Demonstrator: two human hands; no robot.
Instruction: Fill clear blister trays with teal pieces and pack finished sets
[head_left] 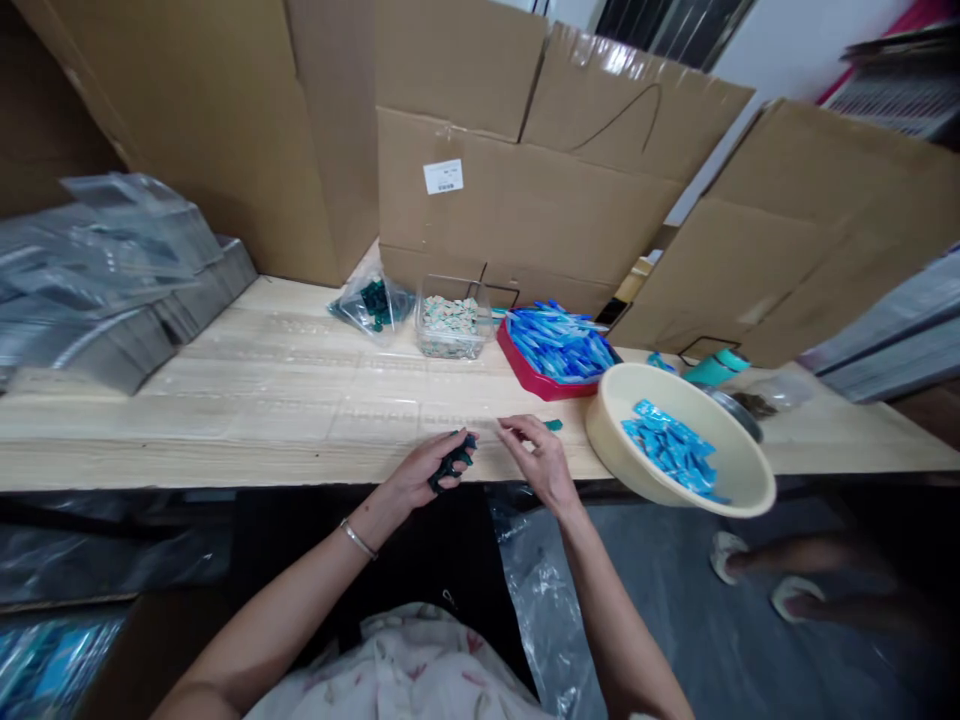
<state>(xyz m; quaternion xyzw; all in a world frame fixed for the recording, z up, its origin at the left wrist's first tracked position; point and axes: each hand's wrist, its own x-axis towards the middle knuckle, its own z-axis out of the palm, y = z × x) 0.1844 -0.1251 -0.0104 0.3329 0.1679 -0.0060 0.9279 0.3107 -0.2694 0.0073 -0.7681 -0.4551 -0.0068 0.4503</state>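
My left hand [424, 472] is above the table's front edge, its fingers curled round several small dark green pieces [452, 462] whose exact kind I cannot make out. Just to the right is my right hand [541, 462], thumb and fingertips drawn together in a pinch; whatever lies between them is too small or clear to name. Beside it a small green piece [553, 425] lies on the table. Clear plastic [382, 412] lies flat on the wood beyond my hands. Further back, a clear bag [375, 303] holds more dark green pieces.
A clear box [452, 345] holds pale flat pieces. Beside it stand a red tray [544, 385] of blue slim packets and a cream basin [615, 470] of blue sachets. Plastic sleeves [142, 240] are stacked left. Cardboard [510, 210] walls the back. Another person's legs [810, 560] are at right.
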